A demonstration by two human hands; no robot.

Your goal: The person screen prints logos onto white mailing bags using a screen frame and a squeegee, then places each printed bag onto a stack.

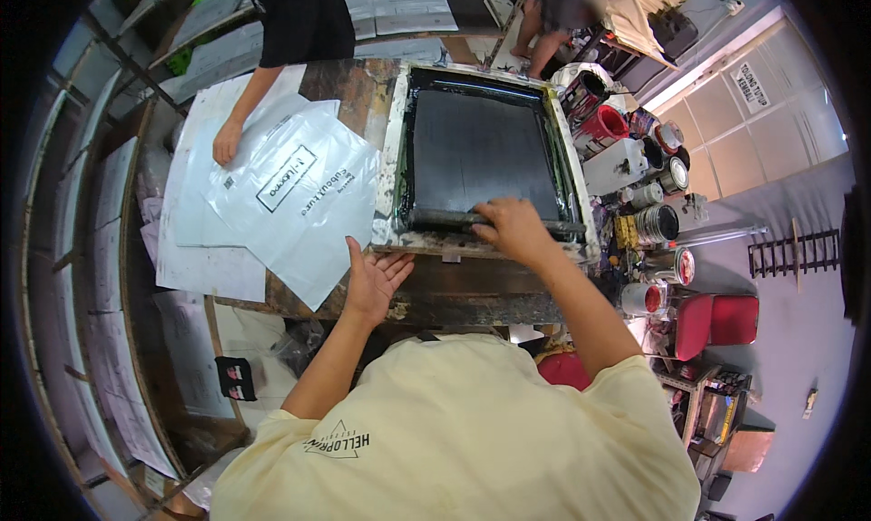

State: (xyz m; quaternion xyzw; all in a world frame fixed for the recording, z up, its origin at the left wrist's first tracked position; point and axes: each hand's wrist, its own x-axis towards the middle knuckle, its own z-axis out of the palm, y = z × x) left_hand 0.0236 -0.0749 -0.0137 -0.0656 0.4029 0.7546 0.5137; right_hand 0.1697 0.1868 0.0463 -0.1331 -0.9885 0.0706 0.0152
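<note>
A screen printing frame with a pale, ink-stained border lies on the worktable, its dark mesh facing up. My right hand is closed around a squeegee, a long dark bar lying across the near end of the mesh. Beside the frame's near left corner, my left hand has its palm up and fingers spread, holding nothing. I cannot tell whether its fingertips touch the frame's underside. To the left, printed white plastic bags overlap on the table, one pointing a corner toward me.
Across the table, a co-worker's hand rests near the bags. Ink cans and tubs crowd the right side. A rack holding white sheets stands at left. Red chairs are at right; another person is at the back.
</note>
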